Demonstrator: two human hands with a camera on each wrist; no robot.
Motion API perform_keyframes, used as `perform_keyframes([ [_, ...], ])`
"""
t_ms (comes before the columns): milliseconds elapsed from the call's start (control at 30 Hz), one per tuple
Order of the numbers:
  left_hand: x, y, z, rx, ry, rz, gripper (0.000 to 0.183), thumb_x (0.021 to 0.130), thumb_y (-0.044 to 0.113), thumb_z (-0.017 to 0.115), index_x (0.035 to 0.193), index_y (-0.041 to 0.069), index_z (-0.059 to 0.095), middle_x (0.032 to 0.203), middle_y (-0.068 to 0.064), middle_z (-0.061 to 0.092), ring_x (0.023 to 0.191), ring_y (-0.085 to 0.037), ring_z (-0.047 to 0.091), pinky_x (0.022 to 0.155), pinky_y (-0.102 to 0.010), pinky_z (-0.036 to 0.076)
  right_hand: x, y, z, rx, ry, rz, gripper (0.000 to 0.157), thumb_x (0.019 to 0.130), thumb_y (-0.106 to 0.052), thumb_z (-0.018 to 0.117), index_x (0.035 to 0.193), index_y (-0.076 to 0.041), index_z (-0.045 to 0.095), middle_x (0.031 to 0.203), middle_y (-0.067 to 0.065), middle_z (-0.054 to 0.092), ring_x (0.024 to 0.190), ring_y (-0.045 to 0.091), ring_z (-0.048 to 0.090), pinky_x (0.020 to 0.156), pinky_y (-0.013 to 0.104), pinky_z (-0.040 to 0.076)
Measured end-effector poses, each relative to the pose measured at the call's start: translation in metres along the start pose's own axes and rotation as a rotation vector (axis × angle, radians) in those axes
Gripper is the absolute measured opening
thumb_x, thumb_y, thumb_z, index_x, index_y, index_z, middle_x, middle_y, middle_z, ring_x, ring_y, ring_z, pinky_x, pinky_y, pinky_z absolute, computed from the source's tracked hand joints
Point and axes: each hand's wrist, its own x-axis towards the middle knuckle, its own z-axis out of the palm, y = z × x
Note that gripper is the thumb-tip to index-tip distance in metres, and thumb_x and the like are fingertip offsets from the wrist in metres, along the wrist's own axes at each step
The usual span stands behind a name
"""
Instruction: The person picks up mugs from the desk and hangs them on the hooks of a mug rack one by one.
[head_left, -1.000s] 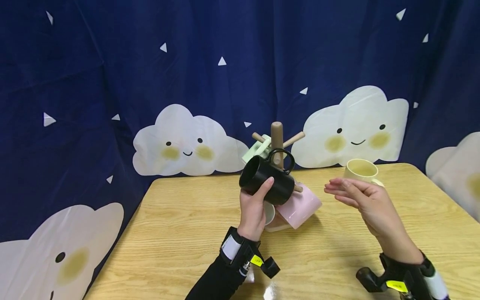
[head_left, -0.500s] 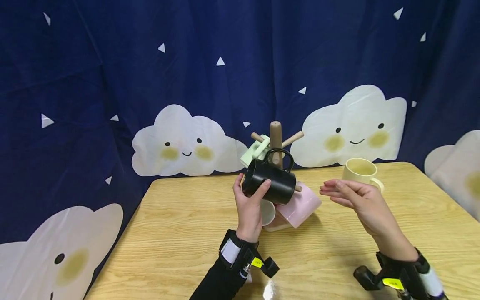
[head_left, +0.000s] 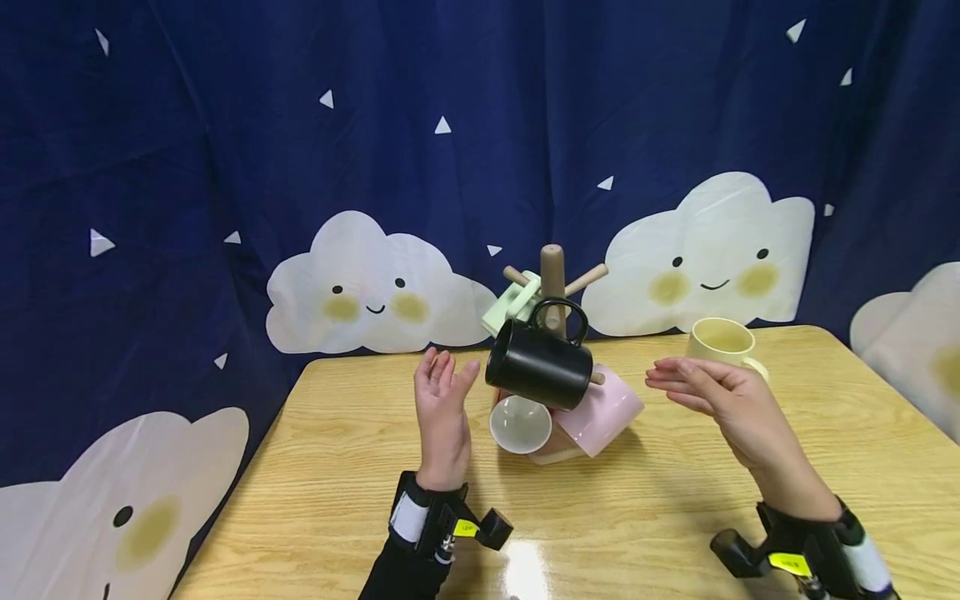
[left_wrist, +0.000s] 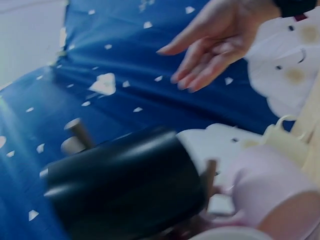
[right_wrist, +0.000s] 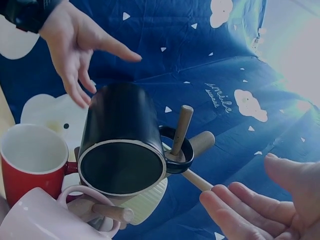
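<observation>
A black mug (head_left: 540,365) hangs sideways on a wooden mug tree (head_left: 552,271); in the right wrist view a peg (right_wrist: 182,130) runs through its handle. My left hand (head_left: 442,425) is just left of the mug's mouth, fingers spread and relaxed, holding nothing. Off to the right, my right hand (head_left: 738,417) is held in the air with extended fingers, also holding nothing. Below the black mug hang a pink mug (head_left: 607,412) and a red mug (right_wrist: 32,182) with a white inside. Behind it, a pale green mug (head_left: 506,310) is on the tree.
A pale yellow mug (head_left: 722,337) stands on the wooden table (head_left: 322,467) at the back right, partly covered by my right hand in the head view. Two upper pegs stick out beside the post. A dark blue curtain (head_left: 375,150) with clouds hangs behind the table.
My left hand has let go of the black mug and moved away to the left. The mug stays hanging, turned slightly, and the white inside below it shows fully. My right hand has barely moved.
</observation>
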Motion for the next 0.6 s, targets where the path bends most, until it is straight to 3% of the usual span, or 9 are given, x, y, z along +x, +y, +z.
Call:
perform_keyframes([
  [267, 0.013, 0.025, -0.031, -0.097, 0.04, 0.023, 0.066, 0.081, 0.005, 0.057, 0.134, -0.002, 0.018, 0.128, -0.017, 0.027, 0.12, -0.023, 0.033, 0.107, -0.03, 0.023, 0.003, 0.004, -0.004, 0.039, 0.029, -0.002, 0.037, 0.092, -0.022, 0.044, 0.109, 0.009, 0.056, 0.094, -0.007, 0.069, 0.09, 0.013, 0.061, 0.074, 0.019, 0.05],
  [400, 0.015, 0.035, -0.041, -0.052, 0.008, 0.0, 0.06, 0.084, 0.01, 0.056, 0.133, -0.001, 0.024, 0.127, -0.015, 0.034, 0.119, -0.022, 0.039, 0.105, -0.03, 0.028, 0.003, 0.005, -0.007, 0.06, 0.03, -0.011, 0.034, 0.092, -0.02, 0.044, 0.109, 0.007, 0.057, 0.094, -0.007, 0.069, 0.09, 0.013, 0.062, 0.074, 0.019, 0.049],
  [467, 0.016, 0.04, -0.046, 0.071, -0.05, -0.019, 0.057, 0.084, 0.014, 0.057, 0.132, 0.0, 0.03, 0.125, -0.014, 0.04, 0.116, -0.021, 0.042, 0.103, -0.032, 0.032, 0.003, 0.005, -0.007, 0.021, 0.052, -0.009, 0.033, 0.091, -0.019, 0.046, 0.108, 0.006, 0.058, 0.093, -0.008, 0.069, 0.089, 0.012, 0.062, 0.073, 0.018, 0.049],
  [600, 0.019, 0.046, -0.057, 0.527, -0.192, 0.008, 0.053, 0.078, 0.028, 0.065, 0.123, 0.009, 0.045, 0.12, -0.011, 0.051, 0.111, -0.019, 0.048, 0.098, -0.038, 0.037, 0.001, 0.004, -0.007, -0.24, 0.113, -0.013, 0.034, 0.089, -0.024, 0.051, 0.107, 0.002, 0.061, 0.09, -0.013, 0.068, 0.087, 0.006, 0.061, 0.071, 0.014, 0.048],
])
